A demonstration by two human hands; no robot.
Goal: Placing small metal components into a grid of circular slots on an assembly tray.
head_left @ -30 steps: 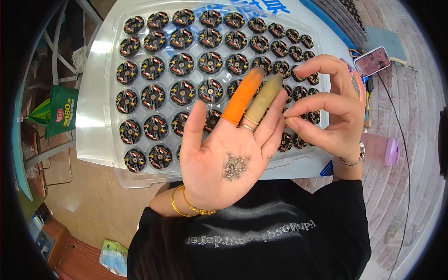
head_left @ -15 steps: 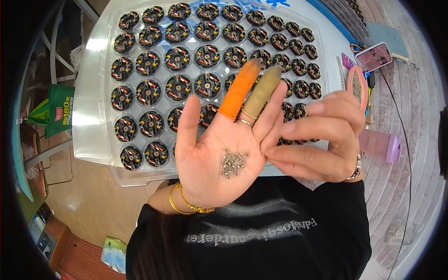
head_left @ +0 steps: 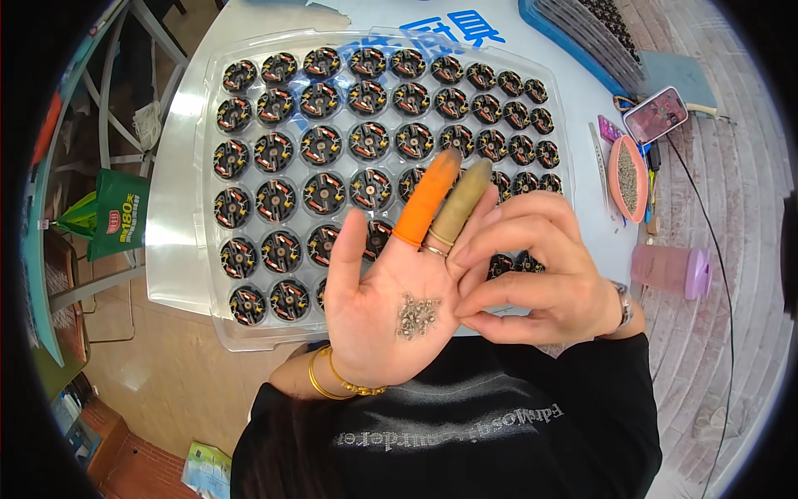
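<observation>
We see a small heap of tiny silvery metal rings point(head_left: 417, 316) lying in the palm of the left hand point(head_left: 391, 303), which is held flat and open, palm up. Two of its fingers wear rubber cots, one orange point(head_left: 428, 200), one olive point(head_left: 461, 202). The right hand point(head_left: 540, 274) curls beside it, fingertips pinching at the heap's edge. Beneath lies a clear plastic tray point(head_left: 179, 249) of round black motor parts point(head_left: 281, 200).

I see bright even daylight, glare on clear plastic tray point(head_left: 179, 208) at left, soft shadows, sharp centre, strong fisheye bending and black vignette at edges.
</observation>
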